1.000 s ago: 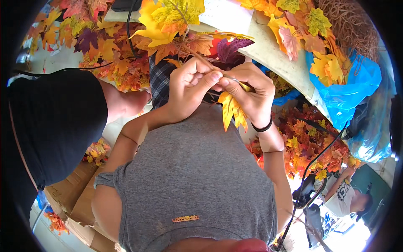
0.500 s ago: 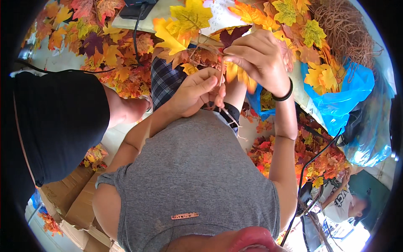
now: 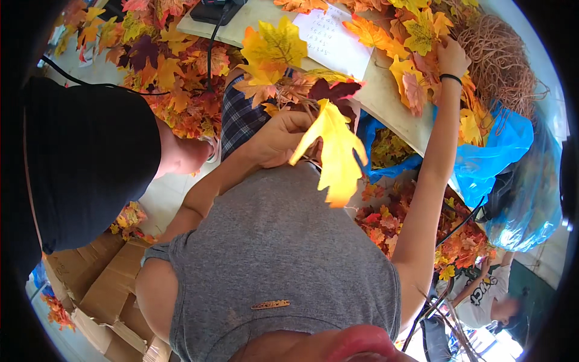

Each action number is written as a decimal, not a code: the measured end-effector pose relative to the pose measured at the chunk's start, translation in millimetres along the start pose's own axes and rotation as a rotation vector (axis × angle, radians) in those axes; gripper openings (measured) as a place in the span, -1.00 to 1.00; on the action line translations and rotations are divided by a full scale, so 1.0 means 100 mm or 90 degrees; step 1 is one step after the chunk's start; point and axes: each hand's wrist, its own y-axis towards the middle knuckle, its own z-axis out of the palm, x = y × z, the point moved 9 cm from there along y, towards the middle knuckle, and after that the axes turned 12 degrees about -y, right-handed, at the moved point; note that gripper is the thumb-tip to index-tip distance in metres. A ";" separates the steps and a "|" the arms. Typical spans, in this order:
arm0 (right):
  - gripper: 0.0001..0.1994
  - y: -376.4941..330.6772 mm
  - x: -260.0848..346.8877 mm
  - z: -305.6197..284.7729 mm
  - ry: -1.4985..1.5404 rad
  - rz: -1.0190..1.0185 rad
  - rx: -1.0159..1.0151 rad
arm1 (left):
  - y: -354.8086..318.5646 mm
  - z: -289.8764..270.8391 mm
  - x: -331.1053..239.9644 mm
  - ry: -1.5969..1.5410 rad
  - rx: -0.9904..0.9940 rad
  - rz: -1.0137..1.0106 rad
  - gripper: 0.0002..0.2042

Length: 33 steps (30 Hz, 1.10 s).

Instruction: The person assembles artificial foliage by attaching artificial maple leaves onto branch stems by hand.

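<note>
mid-assembly of a leaf garland, by the look of it. left hand point(image 3: 282, 137) closed on the stem of a yellow leaf point(image 3: 333, 151) near the chest. right hand point(image 3: 451, 57) stretched to the leaf pile point(image 3: 416, 36) on the counter point(image 3: 386, 99), fingers pinching there; probably needs one more leaf picked and brought back.

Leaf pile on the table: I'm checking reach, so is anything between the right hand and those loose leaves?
Nothing visible blocks it. The right hand is stretched out and already on the leaf pile on the table. The left hand holds a yellow leaf near the body, clear of that reach.
</note>
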 end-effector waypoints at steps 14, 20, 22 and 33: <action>-0.86 -0.36 -0.30 -1.14 0.230 0.119 -0.466 | -0.33 0.50 -0.68 0.900 -0.121 0.545 -0.88; -0.81 -1.28 -0.03 -1.72 0.964 0.084 -0.410 | -0.27 0.21 -0.73 0.818 -0.217 0.590 -0.87; -0.82 -1.53 0.45 -1.78 0.980 -0.105 -0.271 | -0.20 0.26 -0.78 0.723 -0.192 0.594 -0.85; -0.83 -1.90 1.43 -1.08 0.929 0.097 0.141 | -0.14 0.23 -0.62 0.546 -0.214 0.559 -0.88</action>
